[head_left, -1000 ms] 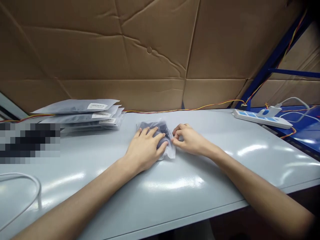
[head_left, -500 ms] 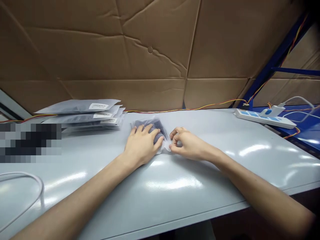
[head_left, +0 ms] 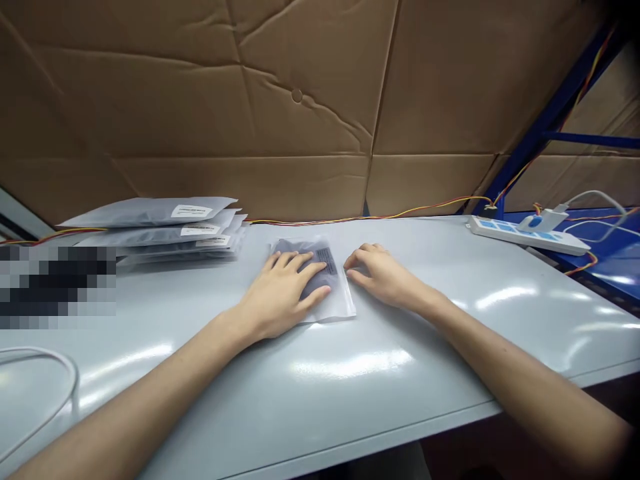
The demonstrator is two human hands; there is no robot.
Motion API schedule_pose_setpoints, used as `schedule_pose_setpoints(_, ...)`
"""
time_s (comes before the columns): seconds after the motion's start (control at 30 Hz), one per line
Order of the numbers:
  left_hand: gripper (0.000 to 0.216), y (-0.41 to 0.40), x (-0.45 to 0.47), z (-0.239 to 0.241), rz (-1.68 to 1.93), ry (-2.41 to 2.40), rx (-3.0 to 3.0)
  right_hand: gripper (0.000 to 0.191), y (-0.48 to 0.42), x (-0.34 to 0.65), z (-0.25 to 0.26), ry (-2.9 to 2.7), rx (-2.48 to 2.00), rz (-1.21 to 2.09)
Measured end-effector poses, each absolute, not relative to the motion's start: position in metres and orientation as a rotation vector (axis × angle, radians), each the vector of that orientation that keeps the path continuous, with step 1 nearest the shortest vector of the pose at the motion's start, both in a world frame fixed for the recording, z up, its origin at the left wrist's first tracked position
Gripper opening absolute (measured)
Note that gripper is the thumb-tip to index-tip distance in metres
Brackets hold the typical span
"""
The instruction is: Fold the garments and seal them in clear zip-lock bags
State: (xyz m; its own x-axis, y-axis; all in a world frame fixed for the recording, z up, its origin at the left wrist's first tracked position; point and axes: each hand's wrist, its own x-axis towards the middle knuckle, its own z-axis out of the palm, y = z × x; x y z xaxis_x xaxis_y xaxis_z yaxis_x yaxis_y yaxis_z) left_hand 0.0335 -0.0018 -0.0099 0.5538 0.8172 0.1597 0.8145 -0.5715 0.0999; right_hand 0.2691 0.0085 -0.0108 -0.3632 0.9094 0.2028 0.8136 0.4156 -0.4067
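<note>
Head view: frosted plastic bag [head_left: 335, 304] flat near far edge of worktop [head_left: 350, 410], directly under left hand [head_left: 277, 293], nearer one: palm down, fingers spread, grasping nothing. Long axis unclear beneath palm. Right hand [head_left: 376, 273] loosely curled at bag's right side; whether pinching, cannot tell.

A white power strip [head_left: 531, 237] lies near brown cardboard [head_left: 310, 130].

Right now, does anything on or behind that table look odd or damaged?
The cardboard behind the table is creased and has a small round mark. The stacked bags sit unevenly, edges out of line. The pixelated patch can't be judged.
</note>
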Motion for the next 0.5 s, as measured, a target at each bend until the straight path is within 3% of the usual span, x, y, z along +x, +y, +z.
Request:
schedule_pose_setpoints(0.33, 0.062, -0.016, 0.044, -0.001, 0.361, 1.335, 2.761, 0.031, 0.011, 0.271, -0.015, -2.229, -1.515, 0.382)
schedule_pose_setpoints(0.5, 0.06, -0.017, 0.045, -0.001, 0.395, 1.335, 2.769, 0.025, 0.007, 0.264, -0.015, -2.18, -1.534, 0.452)
